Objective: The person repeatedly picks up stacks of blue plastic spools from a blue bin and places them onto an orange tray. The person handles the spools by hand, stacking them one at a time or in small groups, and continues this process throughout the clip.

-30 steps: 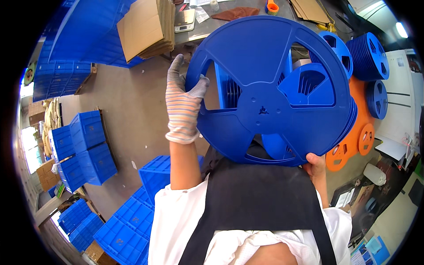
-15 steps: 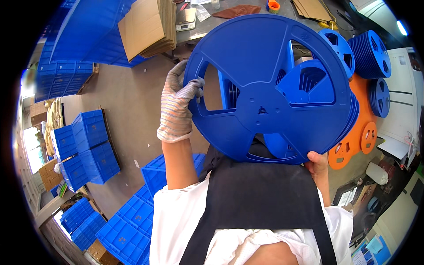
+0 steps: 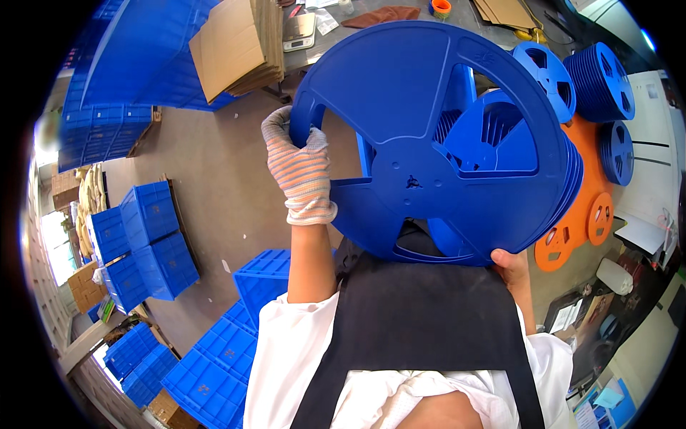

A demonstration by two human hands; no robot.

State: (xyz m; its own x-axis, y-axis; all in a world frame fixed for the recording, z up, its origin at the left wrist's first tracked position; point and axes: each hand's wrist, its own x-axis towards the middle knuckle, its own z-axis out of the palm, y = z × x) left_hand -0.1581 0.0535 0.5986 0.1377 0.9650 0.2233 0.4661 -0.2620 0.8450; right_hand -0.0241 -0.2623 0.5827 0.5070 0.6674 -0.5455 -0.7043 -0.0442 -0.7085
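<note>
A large blue plastic reel disc (image 3: 364,71) with wide cut-outs is held up in front of my chest, nearly facing me. The edges of several like discs show behind it at its right side. My left hand (image 3: 299,163), in a striped knit glove, is closed around the top disc's left rim, the fingers passing into the left cut-out. At the lower right rim my right hand (image 3: 511,266) grips the discs. Only its bare thumb and part of the palm show; the other fingers are hidden behind them. Through the cut-outs more blue reel parts (image 3: 493,136) are visible.
Past the discs stand stacks of blue reels (image 3: 600,82) and an orange surface with round ends (image 3: 554,250). A metal table (image 3: 471,16) at the far side bears a scale (image 3: 299,32) and cardboard sheets (image 3: 232,50). Blue crates (image 3: 153,239) stand on the floor at left.
The top disc has shifted slightly left against those behind it. My left hand has changed its hold, now wrapping further round the rim. My right hand stays at the lower right edge.
</note>
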